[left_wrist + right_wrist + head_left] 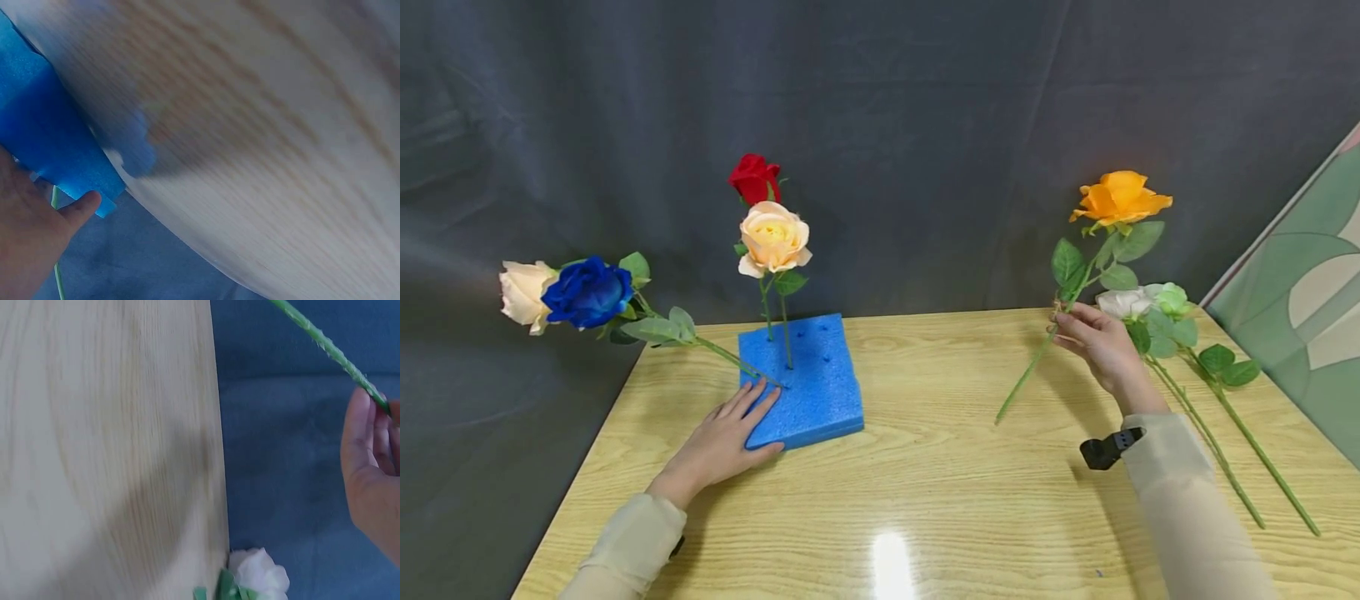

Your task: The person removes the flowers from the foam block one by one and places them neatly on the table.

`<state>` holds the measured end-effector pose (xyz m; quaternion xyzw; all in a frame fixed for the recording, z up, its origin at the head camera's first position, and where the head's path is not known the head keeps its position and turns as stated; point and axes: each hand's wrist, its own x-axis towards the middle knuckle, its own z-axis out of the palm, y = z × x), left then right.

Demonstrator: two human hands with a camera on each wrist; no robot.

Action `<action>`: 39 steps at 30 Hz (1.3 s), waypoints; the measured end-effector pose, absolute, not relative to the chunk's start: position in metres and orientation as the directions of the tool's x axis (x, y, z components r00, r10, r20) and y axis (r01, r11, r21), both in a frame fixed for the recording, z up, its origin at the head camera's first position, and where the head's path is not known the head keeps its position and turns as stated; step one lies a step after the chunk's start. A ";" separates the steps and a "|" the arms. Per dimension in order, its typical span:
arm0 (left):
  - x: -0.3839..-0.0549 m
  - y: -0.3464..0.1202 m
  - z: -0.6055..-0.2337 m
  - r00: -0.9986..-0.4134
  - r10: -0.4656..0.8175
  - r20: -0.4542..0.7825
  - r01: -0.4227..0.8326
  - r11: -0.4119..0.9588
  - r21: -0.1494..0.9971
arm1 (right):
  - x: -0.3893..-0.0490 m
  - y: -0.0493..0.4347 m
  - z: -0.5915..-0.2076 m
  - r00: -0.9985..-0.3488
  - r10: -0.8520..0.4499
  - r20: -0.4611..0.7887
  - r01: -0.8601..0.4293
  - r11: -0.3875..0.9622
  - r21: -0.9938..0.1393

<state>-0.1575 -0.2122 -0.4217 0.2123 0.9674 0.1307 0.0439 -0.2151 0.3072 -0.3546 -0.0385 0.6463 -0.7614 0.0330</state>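
Observation:
A blue foam block point(808, 379) lies on the wooden table point(940, 467). A red rose point(755, 177) and a peach rose point(773, 238) stand upright in it. A blue rose point(587, 292) and a cream rose point(523, 292) lean out to the left from its near corner. My left hand point(726, 437) rests flat on the block's front left part; in the left wrist view its thumb touches the foam block point(44, 134). My right hand point(1093, 337) pinches the stem of an orange rose point(1120, 198) and holds it tilted above the table; the stem point(331, 347) runs past the fingers point(362, 425).
A white rose point(1123, 302) and a pale green rose point(1172, 298) lie on the table's right side behind my right hand, stems toward me. The white rose point(259, 572) shows at the table edge. A dark curtain hangs behind; a patterned panel point(1300, 308) stands at the right.

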 end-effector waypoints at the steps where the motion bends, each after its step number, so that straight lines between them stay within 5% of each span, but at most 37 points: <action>1: -0.158 -0.212 -0.422 -0.906 0.422 -0.030 0.399 0.876 0.273 | -0.215 0.311 -0.353 -0.994 -0.107 0.001 0.012 -0.122 -0.992; 18: -0.159 -0.213 -0.423 -0.910 0.414 -0.030 0.391 0.879 0.271 | -0.209 0.361 -0.348 -0.955 -0.203 -0.218 0.097 0.480 -0.872; 39: -0.159 -0.213 -0.424 -0.909 0.416 -0.026 0.394 0.878 0.272 | -0.195 0.398 -0.354 -0.935 -0.191 -0.299 0.109 0.646 -0.755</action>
